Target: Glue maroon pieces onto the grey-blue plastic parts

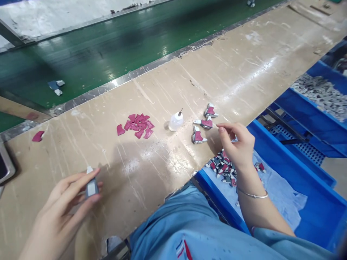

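Note:
My left hand (72, 202) holds a small grey and white plastic piece (92, 187) between thumb and fingers, over the near left of the table. On the right, my right hand (238, 142) hovers by the table edge, index finger stretched out, the other fingers partly curled and nothing visible in them. Just left of its fingertips lie several grey-white pieces with dark pink panels (206, 124). A small translucent squeeze bottle (176, 121) with a thin needle tip stands upright beside them. Further left is a loose pile of flat dark pink panels (139, 125).
A green conveyor belt (121, 47) runs behind the table (151, 173), carrying a grey-white piece (56, 87). One pink panel (38, 136) lies far left. Below right, a blue bin (273, 155) holds many pink-grey pieces; another blue bin (300, 94) contains pale parts.

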Demonstrator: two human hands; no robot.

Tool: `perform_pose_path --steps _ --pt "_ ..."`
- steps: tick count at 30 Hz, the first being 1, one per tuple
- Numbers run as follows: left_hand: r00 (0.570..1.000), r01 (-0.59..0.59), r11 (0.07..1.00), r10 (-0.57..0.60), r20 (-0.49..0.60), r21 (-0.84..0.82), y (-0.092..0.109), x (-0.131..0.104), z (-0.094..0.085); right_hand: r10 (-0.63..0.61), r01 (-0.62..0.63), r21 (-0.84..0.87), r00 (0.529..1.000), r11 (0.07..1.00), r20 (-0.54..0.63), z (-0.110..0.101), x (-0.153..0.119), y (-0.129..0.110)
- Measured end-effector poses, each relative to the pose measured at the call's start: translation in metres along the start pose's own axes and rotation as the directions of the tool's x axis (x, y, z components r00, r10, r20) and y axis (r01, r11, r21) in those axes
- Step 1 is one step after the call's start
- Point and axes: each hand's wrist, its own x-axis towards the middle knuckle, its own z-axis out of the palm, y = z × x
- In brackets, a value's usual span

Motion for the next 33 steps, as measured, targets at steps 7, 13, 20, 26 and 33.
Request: perform_pose_path --steps 7,13,20,26,33 --pt "0.992 0.124 0.88 -0.118 0.041 -0.459 0.02 -0.016 0.032 -0.226 0.231 -0.036 0.969 0.972 0.103 0.014 0.009 0.028" --pt "0.978 0.125 0.871 -0.189 -0.089 -0.475 0.034 -0.019 0.033 -0.223 0.253 -0.16 0.958 0.954 0.183 0.014 0.014 0.037" --pt "0.966 0.042 0.888 -0.153 -0.209 -0.457 0.05 -0.016 0.037 -0.271 0.327 -0.204 0.927 0.923 0.261 0.01 0.018 0.044" --pt "0.958 0.099 0.892 -0.205 -0.199 -0.44 0.044 -0.023 0.046 -0.214 0.215 0.014 0.959 0.976 0.185 0.0 0.029 0.035" --pt "0.948 0.236 0.807 -0.314 -0.056 -0.541 0.059 -0.025 0.064 0.002 -0.583 0.676 0.758 0.451 0.653 0.025 0.011 -0.054"
